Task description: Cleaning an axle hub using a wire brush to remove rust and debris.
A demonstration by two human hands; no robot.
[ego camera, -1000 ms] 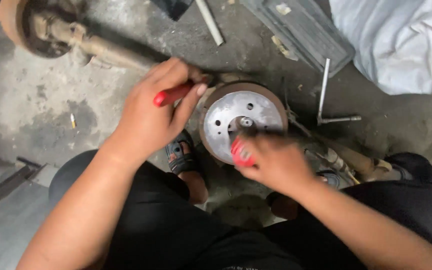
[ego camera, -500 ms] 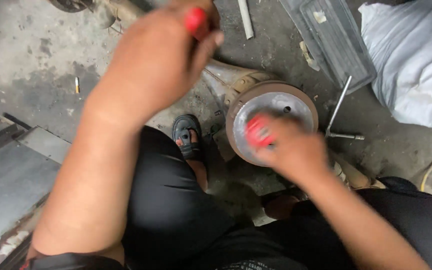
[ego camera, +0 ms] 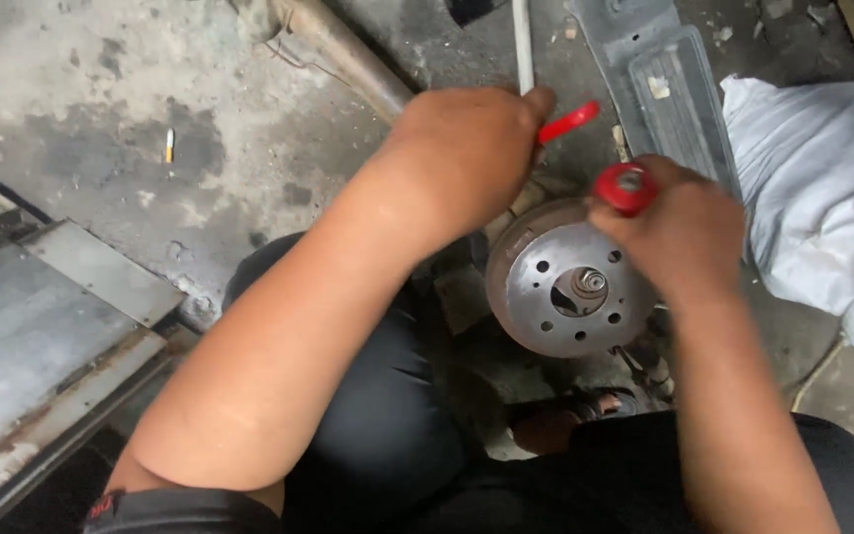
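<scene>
A round grey metal brake drum (ego camera: 560, 287) with bolt holes and a centre hub sits on a rusty axle tube (ego camera: 333, 49) lying on the concrete floor. My left hand (ego camera: 471, 148) is closed around a red-handled tool (ego camera: 567, 123), held just above the drum's upper edge. At the drum's upper right, my right hand (ego camera: 684, 232) grips a second red-handled tool (ego camera: 627, 188) with its butt end facing the camera. Both tools' working ends are hidden by my hands.
A grey metal panel (ego camera: 669, 84) lies at the top right next to a white cloth bundle (ego camera: 822, 198). A steel plate (ego camera: 42, 326) covers the left floor. A thin white rod (ego camera: 522, 40) lies at the top. My black-trousered legs surround the drum.
The view has shifted, so the drum now sits further right. My left hand came down from its raised position towards the drum. My right hand moved off the drum face to its upper right.
</scene>
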